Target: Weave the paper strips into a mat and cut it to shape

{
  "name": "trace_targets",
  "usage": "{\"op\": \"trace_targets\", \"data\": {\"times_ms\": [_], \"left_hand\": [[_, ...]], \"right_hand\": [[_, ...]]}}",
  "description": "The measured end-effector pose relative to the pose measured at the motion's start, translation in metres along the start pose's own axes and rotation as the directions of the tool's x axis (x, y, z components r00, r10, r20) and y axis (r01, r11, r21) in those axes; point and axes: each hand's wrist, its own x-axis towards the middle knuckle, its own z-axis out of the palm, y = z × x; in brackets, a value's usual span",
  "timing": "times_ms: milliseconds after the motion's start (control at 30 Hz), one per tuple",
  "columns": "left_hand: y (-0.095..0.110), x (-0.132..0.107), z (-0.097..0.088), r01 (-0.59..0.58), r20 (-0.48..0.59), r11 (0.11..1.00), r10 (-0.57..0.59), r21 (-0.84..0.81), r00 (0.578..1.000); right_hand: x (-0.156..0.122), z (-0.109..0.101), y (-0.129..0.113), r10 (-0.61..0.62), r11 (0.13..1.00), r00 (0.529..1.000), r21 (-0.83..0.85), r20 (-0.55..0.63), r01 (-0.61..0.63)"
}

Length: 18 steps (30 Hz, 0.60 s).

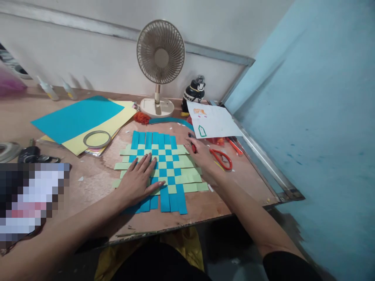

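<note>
Resting hand: left hand (136, 178), spread, is lying on woven paper mat (169, 164), center of frame.
Tool hand: right hand (205, 155) is overlapping red-and-black tool (193, 148), right of center; cannot tell grip.

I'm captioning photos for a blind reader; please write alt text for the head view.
A person's left hand rests on a woven paper mat, blue and pale green, while the right hand, at the mat's upper right, holds a partly hidden red-and-black object. Behind stand a desk fan and a black bottle.
</note>
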Motion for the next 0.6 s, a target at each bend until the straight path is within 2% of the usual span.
{"op": "trace_targets", "data": {"times_ms": [100, 167, 233, 333, 433, 600], "left_hand": [[-0.007, 0.008, -0.016, 0.039, -0.033, 0.996, -0.041, -0.077, 0.999], [-0.022, 0.016, -0.032, 0.116, -0.075, 0.987, -0.125, -0.114, 0.989], [-0.043, 0.023, -0.049, 0.239, -0.134, 0.965, -0.253, -0.108, 0.958], [-0.074, 0.028, -0.067, 0.432, -0.07, 0.898, -0.438, -0.084, 0.896], [-0.088, 0.026, -0.071, 0.49, -0.004, 0.868, -0.492, -0.081, 0.871], [-0.087, 0.025, -0.067, 0.486, 0.066, 0.864, -0.481, -0.13, 0.874]], "right_hand": [[0.009, 0.012, 0.009, -0.038, 0.998, 0.999, -0.056, -0.021, 0.037], [0.01, 0.017, 0.013, -0.072, 0.996, 0.997, -0.056, -0.026, 0.071], [0.01, 0.02, 0.018, -0.107, 0.992, 0.994, -0.066, -0.022, 0.105], [0.01, 0.02, 0.026, -0.12, 0.99, 0.993, -0.076, -0.014, 0.119], [0.013, 0.021, 0.032, -0.134, 0.988, 0.991, -0.081, -0.023, 0.132], [0.015, 0.022, 0.036, -0.184, 0.979, 0.982, -0.093, -0.03, 0.181]]}}
